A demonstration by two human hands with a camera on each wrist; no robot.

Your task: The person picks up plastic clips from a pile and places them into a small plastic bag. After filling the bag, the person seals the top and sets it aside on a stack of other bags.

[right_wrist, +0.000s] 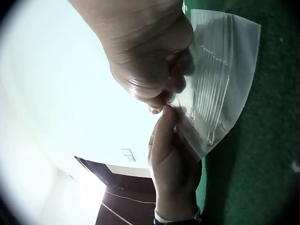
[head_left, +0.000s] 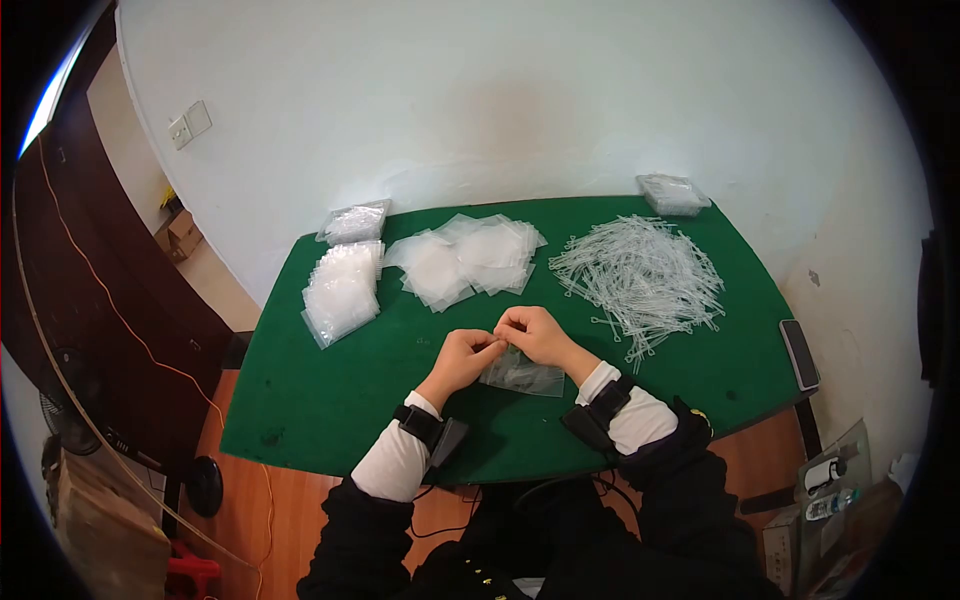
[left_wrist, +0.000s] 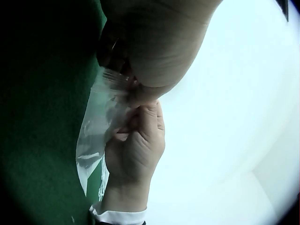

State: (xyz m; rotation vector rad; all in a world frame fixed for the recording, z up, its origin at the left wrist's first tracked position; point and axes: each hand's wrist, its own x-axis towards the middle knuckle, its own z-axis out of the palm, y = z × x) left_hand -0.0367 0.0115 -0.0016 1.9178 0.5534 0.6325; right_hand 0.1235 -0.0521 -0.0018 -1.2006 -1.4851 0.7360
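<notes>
Both hands are together at the front middle of the green surface (head_left: 300, 400), just ahead of the person's chest. The left hand (head_left: 463, 357) and the right hand (head_left: 536, 333) meet fingertip to fingertip over a small clear bag (head_left: 522, 376). The fingers of each are curled in and pinched on its top edge, the two hands touching. The bag hangs from that pinch with its lower end lying on the surface, tilted toward the right forearm. The right wrist view shows thin plastic strips with little loops lined up inside it.

Farther back on the right there's a big loose heap of ties (head_left: 640, 275), well apart from the hands. At back centre lies a fan of flat empty bags (head_left: 470, 255). To the left is a thick white stack (head_left: 342, 290), with a packet (head_left: 355, 222) behind it by the wall. A clear box (head_left: 672, 193) sits at the back right corner, and a phone (head_left: 799, 354) lies at the right edge.
</notes>
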